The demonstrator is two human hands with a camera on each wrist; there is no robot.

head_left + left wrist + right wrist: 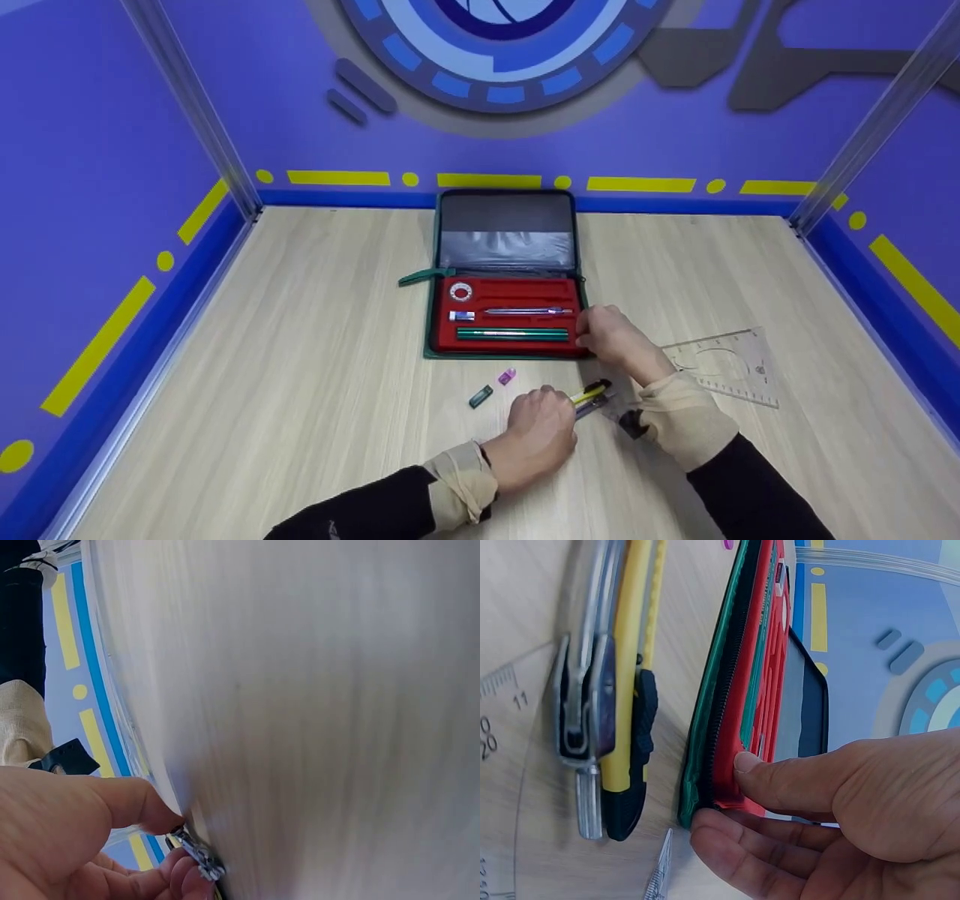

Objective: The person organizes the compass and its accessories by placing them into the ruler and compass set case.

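Note:
My left hand (pixel 541 431) grips a metal drawing compass (pixel 589 712) and a yellow utility knife (pixel 630 727) with a black end, lying side by side. Both ends stick out to the right of the fist; the rest is hidden inside it. In the left wrist view the thumb and fingers pinch metal parts. My right hand (pixel 619 341) holds the right edge of an open green zip case (pixel 508 210). Its thumb presses on the red tray (pixel 517 292), with the fingers curled at the outer side. The tray bears green pencils (pixel 512 334), a mechanical pencil (pixel 529 311), an eraser (pixel 462 316) and a white ring (pixel 460 292).
Right of my right wrist lies a clear set square (pixel 757 360), partly covered by the forearm. A small pink piece (pixel 507 376) and a small dark green box (pixel 481 396) lie in front of the case. Patterned blue walls (pixel 225 75) border the table's back and sides.

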